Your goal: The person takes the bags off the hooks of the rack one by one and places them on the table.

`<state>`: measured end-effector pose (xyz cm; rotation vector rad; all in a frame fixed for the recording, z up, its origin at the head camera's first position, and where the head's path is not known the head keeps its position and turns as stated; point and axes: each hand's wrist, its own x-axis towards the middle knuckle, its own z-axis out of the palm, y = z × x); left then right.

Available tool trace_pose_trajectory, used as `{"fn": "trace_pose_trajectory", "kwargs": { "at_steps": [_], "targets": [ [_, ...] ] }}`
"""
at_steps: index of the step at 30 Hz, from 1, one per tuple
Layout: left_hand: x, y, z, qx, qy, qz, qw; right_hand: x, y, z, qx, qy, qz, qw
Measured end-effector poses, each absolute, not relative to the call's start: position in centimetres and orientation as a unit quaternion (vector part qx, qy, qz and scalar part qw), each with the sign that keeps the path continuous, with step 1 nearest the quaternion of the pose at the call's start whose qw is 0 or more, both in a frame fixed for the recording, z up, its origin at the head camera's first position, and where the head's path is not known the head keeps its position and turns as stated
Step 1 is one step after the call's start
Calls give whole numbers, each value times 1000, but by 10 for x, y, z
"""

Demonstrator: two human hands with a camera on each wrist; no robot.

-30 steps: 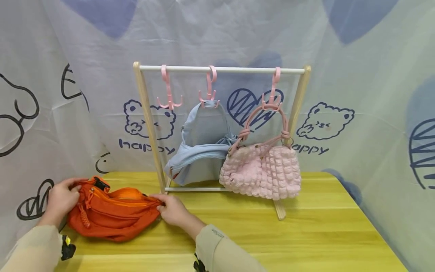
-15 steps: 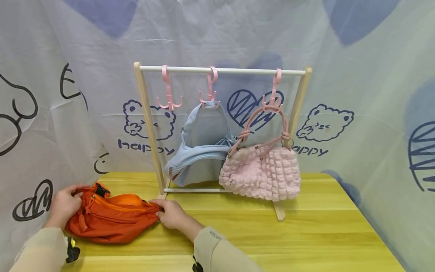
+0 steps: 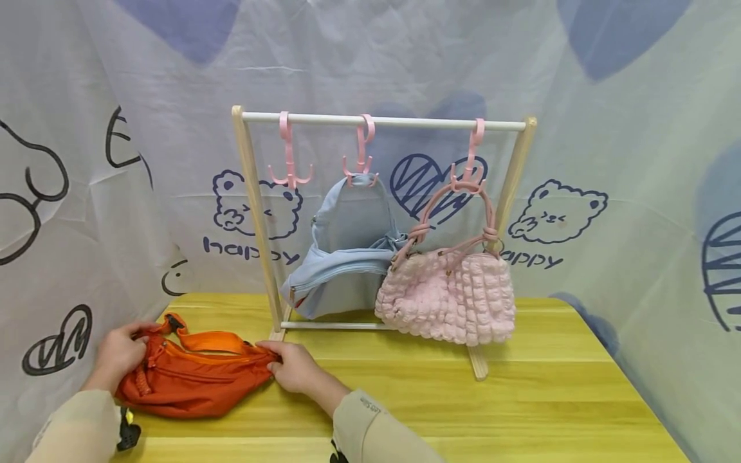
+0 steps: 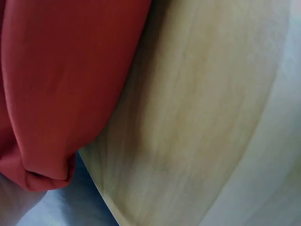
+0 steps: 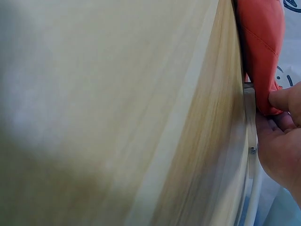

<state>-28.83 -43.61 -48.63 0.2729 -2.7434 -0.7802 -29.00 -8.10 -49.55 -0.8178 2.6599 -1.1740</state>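
An orange-red waist bag (image 3: 197, 382) with a braided zipper pull is stretched between my two hands at the table's left side. My left hand (image 3: 118, 357) grips its left end, near the black buckle. At the opposite end, my right hand (image 3: 296, 366) pinches the bag's tip between thumb and fingers. The left wrist view shows the bag's red fabric (image 4: 61, 70) close over the wood, with only a sliver of hand. In the right wrist view the thumb and fingers of my right hand (image 5: 282, 141) close on the red tip (image 5: 263, 61).
Behind stands a wooden rack (image 3: 382, 120) with pink hooks. From its left hook (image 3: 291, 173) nothing hangs. A light blue waist bag (image 3: 341, 267) hangs at the middle hook, a pink puffy handbag (image 3: 451, 296) at the right one. Printed curtains surround the yellow wooden table (image 3: 521, 399).
The orange waist bag has come down slightly toward the table, both hands still holding its ends. Its strap and buckle at the left end have shifted. The hanging bags stay put.
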Motion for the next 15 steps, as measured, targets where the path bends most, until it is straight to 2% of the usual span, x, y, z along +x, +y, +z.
{"fn": "trace_pose_trajectory", "kwargs": {
  "at_steps": [15],
  "targets": [
    [-280,-430,-477,90,-946,-293,104,-288,-79,-494,-253,866,-425,69]
  ]
}}
